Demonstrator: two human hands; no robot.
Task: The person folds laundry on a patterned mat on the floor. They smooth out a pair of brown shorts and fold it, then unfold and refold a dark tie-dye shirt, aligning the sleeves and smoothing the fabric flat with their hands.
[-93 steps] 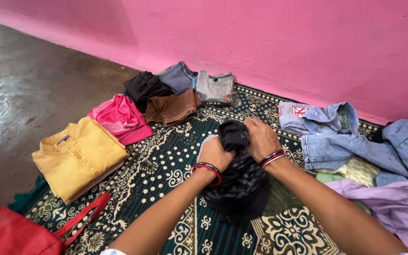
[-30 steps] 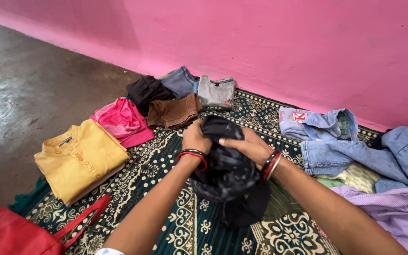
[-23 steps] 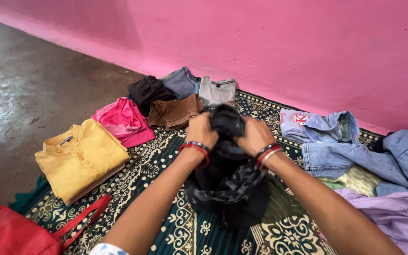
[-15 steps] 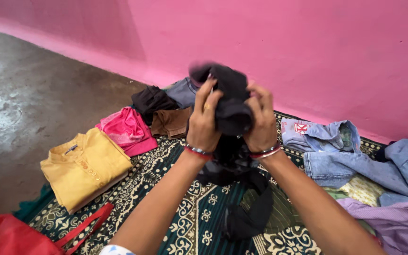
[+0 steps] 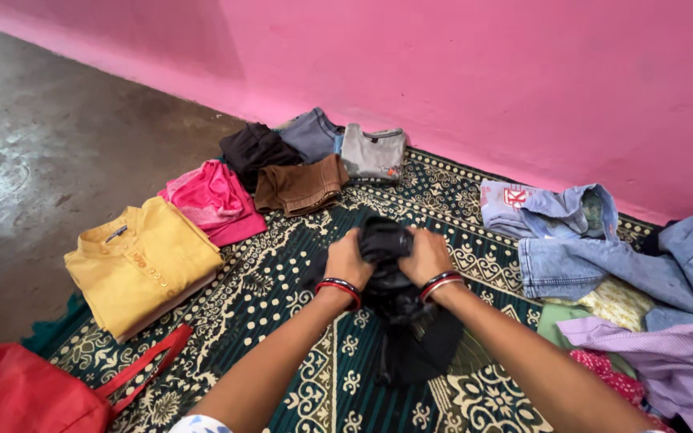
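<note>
Both hands, left hand [image 5: 348,258] and right hand [image 5: 425,255], grip the crumpled black cloth garment [image 5: 401,309] mid-mat on the patterned green floor mat [image 5: 282,297]; judgement: flatten it, align edges before folding.

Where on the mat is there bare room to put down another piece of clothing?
Bare mat lies between the yellow shirt and the left hand, below the brown garment. A smaller patch sits between the right hand and the denim pile. The far edge and the right side are crowded with clothes.

My hands bunch a black cloth garment [image 5: 401,297] over a dark green, cream-patterned woven mat [image 5: 282,297]. Beside it lies a folded yellow buttoned shirt [image 5: 142,265].
</note>
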